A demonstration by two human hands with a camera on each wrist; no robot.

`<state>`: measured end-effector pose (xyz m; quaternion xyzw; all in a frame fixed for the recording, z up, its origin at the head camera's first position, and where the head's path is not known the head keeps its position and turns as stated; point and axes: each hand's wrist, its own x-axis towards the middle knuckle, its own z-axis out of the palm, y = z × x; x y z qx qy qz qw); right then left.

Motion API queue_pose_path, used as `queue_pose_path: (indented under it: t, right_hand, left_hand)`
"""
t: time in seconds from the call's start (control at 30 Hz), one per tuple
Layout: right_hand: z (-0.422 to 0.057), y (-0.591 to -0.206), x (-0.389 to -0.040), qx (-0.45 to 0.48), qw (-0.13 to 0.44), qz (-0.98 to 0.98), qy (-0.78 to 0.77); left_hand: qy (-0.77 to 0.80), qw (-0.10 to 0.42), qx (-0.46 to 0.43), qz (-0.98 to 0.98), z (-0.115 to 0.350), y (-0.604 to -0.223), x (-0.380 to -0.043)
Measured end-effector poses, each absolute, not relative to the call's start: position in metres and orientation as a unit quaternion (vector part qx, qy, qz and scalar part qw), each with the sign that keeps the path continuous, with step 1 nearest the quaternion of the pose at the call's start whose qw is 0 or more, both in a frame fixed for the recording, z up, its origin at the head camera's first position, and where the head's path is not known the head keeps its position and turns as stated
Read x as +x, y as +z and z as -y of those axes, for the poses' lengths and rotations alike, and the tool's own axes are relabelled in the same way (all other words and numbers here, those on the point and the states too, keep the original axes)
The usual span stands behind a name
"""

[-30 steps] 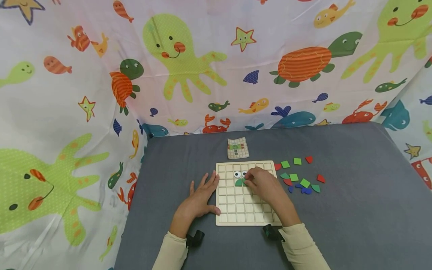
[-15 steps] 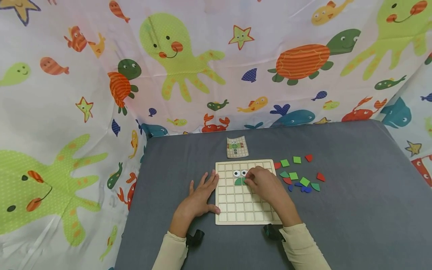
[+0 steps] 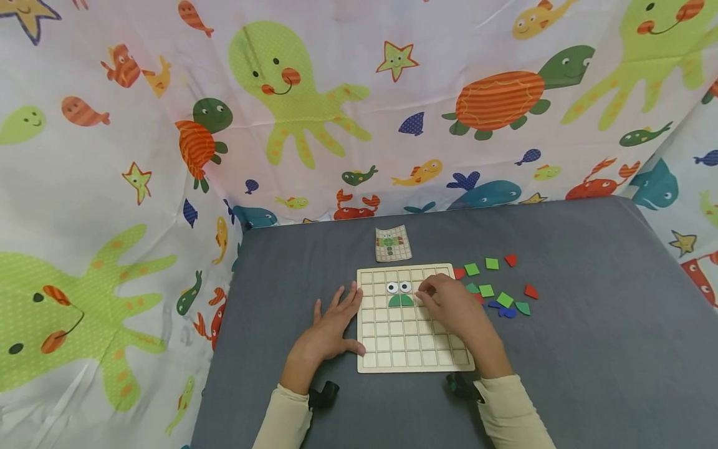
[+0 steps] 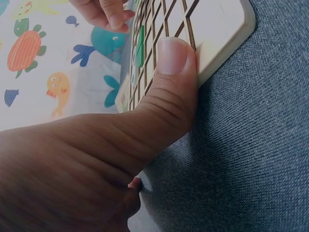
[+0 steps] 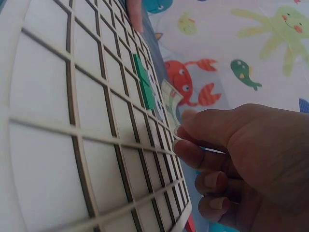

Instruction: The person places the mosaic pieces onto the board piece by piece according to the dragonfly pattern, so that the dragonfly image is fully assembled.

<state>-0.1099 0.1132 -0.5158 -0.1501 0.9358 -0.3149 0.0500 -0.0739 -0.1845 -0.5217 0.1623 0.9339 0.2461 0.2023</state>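
Observation:
A light wooden grid board (image 3: pixel 392 343) lies on the grey cloth. Two round eye pieces (image 3: pixel 392 287) sit side by side in its upper cells. Right below them, two green quarter-round pieces (image 3: pixel 394 301) form a dome. My left hand (image 3: pixel 325 333) spreads along the board's left edge, its thumb (image 4: pixel 176 72) resting on the rim and grid. Over the board's upper right hovers my right hand (image 3: pixel 457 308), just right of the green pieces. In the right wrist view its thumb and index fingertips are slightly apart with nothing between them, and the other fingers are loosely curled.
Loose pieces lie right of the board: several light green squares (image 3: pixel 486 290), red ones (image 3: pixel 531 291), blue ones (image 3: pixel 509 313) and dark green ones (image 3: pixel 522 308). A small printed pattern card (image 3: pixel 392 244) lies behind the board. A sea-animal curtain (image 3: pixel 336 93) rises behind the table.
My right hand has let go of the right-hand green piece and drawn a little to the right, uncovering it and the right eye piece. My left hand keeps its place on the board.

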Motion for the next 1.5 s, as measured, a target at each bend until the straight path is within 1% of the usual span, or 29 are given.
queue_pose_path:
  t: [0.37, 0.7, 1.07, 1.5]
  right_hand:
    - [-0.145, -0.513, -0.104, -0.098, 0.051, -0.937, -0.331]
    - [-0.18, -0.51, -0.098, -0.073, 0.016, -0.943, -0.324]
    - [-0.23, -0.512, -0.087, -0.02, -0.027, -0.955, -0.295]
    - [-0.26, -0.513, -0.07, 0.015, -0.03, -0.958, -0.286]
  left_hand:
    - [0.253, 0.202, 0.166, -0.931, 0.184, -0.52, -0.072]
    - [0.252, 0.204, 0.165, -0.931, 0.185, -0.519, -0.073]
    - [0.253, 0.204, 0.166, -0.931, 0.184, -0.519, -0.072]
    - [0.254, 0.198, 0.169, -0.931, 0.184, -0.521, -0.073]
